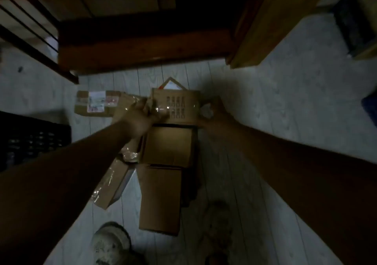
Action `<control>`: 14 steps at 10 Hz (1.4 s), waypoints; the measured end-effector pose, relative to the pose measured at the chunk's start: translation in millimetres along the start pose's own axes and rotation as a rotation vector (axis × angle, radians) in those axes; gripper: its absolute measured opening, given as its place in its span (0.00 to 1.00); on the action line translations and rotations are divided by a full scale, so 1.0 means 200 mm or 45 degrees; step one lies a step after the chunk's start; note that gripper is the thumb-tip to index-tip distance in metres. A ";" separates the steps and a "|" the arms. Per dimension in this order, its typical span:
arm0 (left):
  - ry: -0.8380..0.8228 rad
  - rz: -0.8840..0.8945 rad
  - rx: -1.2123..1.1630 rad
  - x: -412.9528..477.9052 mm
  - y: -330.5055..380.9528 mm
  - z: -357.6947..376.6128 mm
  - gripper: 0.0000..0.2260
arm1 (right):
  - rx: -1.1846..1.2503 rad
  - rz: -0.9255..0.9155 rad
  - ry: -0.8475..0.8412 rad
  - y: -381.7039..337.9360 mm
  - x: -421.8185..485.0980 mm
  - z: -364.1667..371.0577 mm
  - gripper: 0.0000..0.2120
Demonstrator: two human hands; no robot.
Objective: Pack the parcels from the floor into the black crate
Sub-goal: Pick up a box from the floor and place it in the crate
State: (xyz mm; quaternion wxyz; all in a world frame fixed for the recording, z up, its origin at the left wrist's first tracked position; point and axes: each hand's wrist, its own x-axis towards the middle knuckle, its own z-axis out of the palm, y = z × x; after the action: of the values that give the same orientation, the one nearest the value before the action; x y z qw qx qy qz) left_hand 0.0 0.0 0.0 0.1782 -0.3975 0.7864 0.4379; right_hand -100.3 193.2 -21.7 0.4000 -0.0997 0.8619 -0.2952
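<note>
Parcels (167,148) of brown cardboard lie in a heap on the pale plank floor (265,101), straight ahead of the person and below a dark wooden cabinet (142,46) that closes off the far side. The black crate (30,140) sits at the left edge, well apart from the heap, with the left forearm crossing in front of it. Two plain boxes lie end to end in a row running away from the person. A long thin parcel (111,185) wrapped in shiny tape slants from near left to far right beside them. A labelled parcel (95,101) lies flat to the far left. Above the heap is the printed box (179,107), its long axis running left to right and its printed face up. The left hand (140,119) grips its left end with curled fingers. The right hand (214,111) holds its right end, but blur hides how those fingers lie. A pale shoe (110,242) shows at the bottom.
</note>
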 end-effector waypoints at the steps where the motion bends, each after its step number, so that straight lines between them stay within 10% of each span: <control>1: 0.040 0.026 -0.012 0.22 -0.07 0.11 0.34 | 0.096 0.006 0.021 0.02 0.26 0.12 0.21; 2: 0.102 -0.057 -0.081 0.40 -0.14 0.18 0.32 | 0.136 0.080 -0.005 0.00 0.35 0.17 0.10; 5: 0.079 -0.122 -0.545 0.30 -0.04 0.03 0.20 | 0.368 0.095 0.202 -0.14 0.22 0.18 0.21; 14: 0.365 0.277 -0.548 -2.15 0.44 -1.74 0.20 | 0.274 -0.390 0.282 -1.81 -2.18 -0.39 0.19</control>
State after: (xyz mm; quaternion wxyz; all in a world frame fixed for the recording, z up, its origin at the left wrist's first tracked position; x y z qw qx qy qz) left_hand 221.2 -60.6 511.2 -0.0716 -0.3973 0.7305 0.5508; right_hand 106.5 113.3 505.6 0.2616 -0.1530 0.8390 -0.4520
